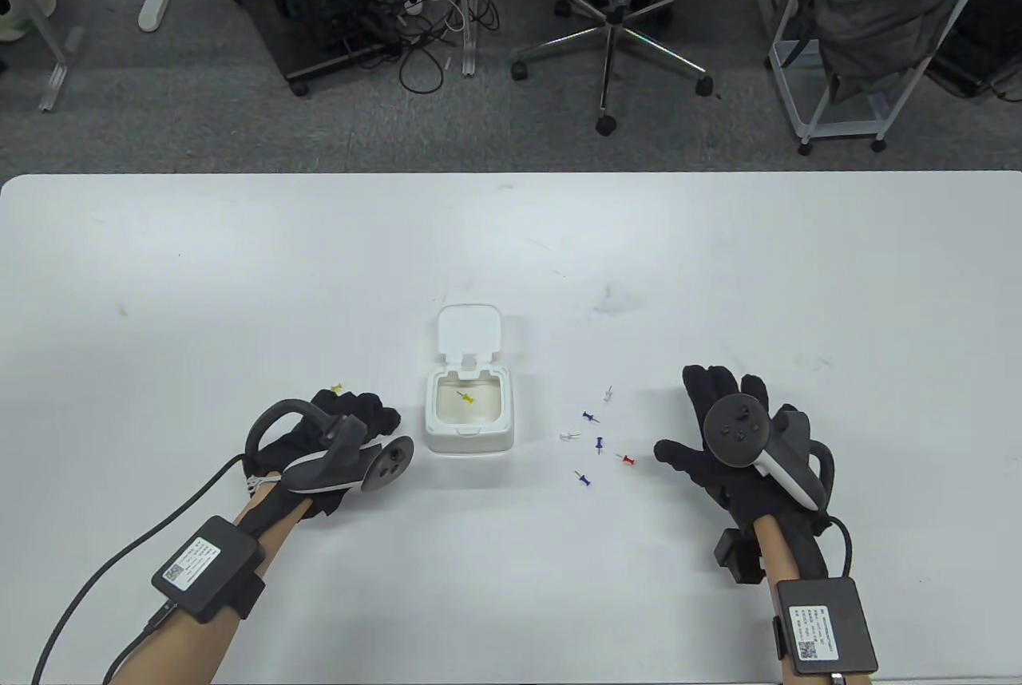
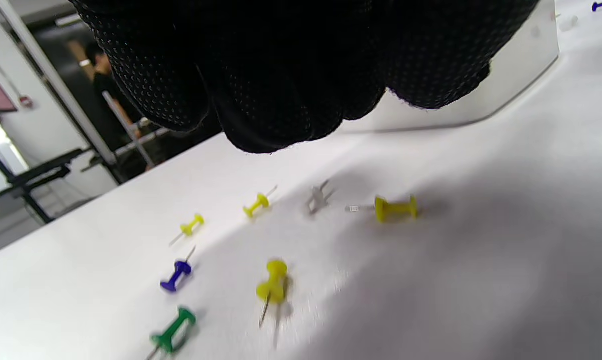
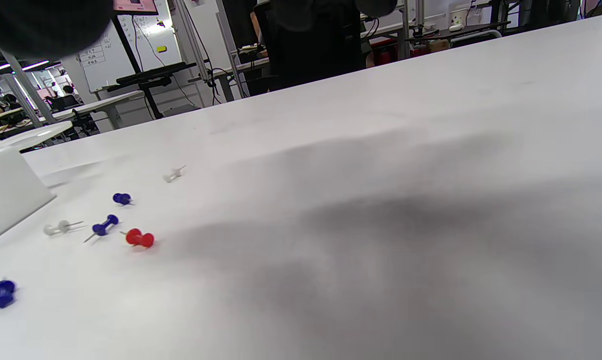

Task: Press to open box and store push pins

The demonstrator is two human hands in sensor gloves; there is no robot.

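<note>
The white box (image 1: pixel 469 413) stands open at the table's middle with its lid (image 1: pixel 469 327) tipped back. One yellow pin (image 1: pixel 465 397) lies inside. My left hand (image 1: pixel 374 413) is just left of the box with its fingers (image 2: pixel 281 75) curled and bunched above several loose pins, among them a yellow one (image 2: pixel 395 208), a blue one (image 2: pixel 177 276) and a green one (image 2: pixel 173 330). No pin shows between the fingers. My right hand (image 1: pixel 688 417) lies flat and spread on the table, empty, right of a red pin (image 1: pixel 628 461) and several blue and white pins (image 1: pixel 591 417).
The box wall (image 2: pixel 510 75) is close to my left fingers. The red pin (image 3: pixel 140 238) and a blue pin (image 3: pixel 103 227) lie between my right hand and the box (image 3: pixel 6 195). The table's near edge runs behind both forearms.
</note>
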